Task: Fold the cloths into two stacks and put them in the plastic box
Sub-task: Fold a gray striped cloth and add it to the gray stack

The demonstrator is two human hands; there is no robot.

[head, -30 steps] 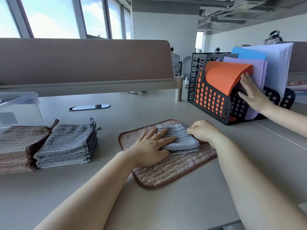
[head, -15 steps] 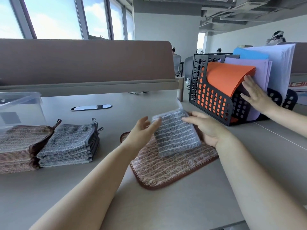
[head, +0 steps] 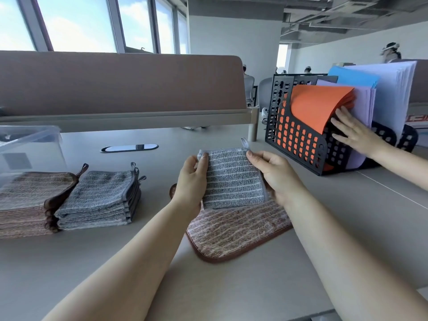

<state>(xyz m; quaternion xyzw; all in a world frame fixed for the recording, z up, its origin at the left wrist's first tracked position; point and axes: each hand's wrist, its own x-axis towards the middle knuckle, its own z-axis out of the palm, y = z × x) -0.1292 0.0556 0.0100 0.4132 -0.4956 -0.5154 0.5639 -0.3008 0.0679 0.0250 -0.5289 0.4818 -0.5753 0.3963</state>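
- Grey cloth (head: 232, 179), folded, hung mid-frame over the brown cloth (head: 236, 230) on the worktop (head: 231, 286).
- My left grip (head: 191, 181) and my right grip (head: 275, 174) each pinched one side edge of it.

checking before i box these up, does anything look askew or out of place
Only the brown cloth: it lies unfolded and skewed on the desk, under the folded grey cloth held by the left hand and right hand.

No legible text, labels or numbers anywhere
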